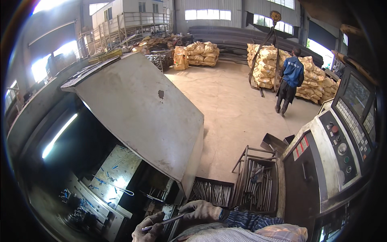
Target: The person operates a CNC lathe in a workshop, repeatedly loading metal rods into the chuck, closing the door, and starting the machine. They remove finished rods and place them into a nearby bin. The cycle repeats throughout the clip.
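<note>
My left hand (147, 230), in a dirty work glove, is at the bottom edge and is closed around a thin metal rod (166, 220). The rod slants up to the right. My right hand (201, 209), also gloved, grips the rod's upper right end; a striped sleeve (250, 220) runs behind it. Both hands are at the open front of a metal-cutting machine, just below its grey sliding door (141, 113). The lit machine interior (109, 177) lies to the left of the hands.
The machine's control panel (342, 137) with buttons and a screen stands at the right. Racks of metal rods (256, 185) and a tray of rods (211, 191) sit ahead. A person in blue (291, 78) walks by stacked yellow sacks (266, 66) under a crane hook (275, 17).
</note>
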The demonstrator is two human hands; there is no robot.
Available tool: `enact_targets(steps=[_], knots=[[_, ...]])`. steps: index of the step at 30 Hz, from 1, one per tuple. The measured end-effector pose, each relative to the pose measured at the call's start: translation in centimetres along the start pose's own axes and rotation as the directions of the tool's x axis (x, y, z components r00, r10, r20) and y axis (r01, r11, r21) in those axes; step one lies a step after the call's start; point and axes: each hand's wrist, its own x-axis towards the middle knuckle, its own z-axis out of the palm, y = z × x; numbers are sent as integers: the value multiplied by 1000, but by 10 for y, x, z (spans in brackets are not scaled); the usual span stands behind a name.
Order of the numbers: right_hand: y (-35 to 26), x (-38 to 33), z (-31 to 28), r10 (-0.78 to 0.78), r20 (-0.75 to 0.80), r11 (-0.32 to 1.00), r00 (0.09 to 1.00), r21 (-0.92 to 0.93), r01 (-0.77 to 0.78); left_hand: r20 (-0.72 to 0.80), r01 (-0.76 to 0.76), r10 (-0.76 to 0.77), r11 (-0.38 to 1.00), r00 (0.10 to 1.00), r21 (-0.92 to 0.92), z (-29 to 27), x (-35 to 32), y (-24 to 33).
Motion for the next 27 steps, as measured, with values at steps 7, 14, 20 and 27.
enact_targets(steps=[7,14,20,27], knots=[[21,10,-1,-52,9,997,999,-59,52,5,34,-34,999,999,28,-5,-3,-2],[17,9,-4,-10,65,998,998,67,5,-21,54,-53,997,998,60,-7,-1,-9],[28,14,-12,-67,208,952,976,306,0,-5,45,-45,999,999,31,-5,-2,-7],[9,9,-4,16,98,999,995,-30,-13,-20,27,-25,996,999,83,-4,-1,-3]])
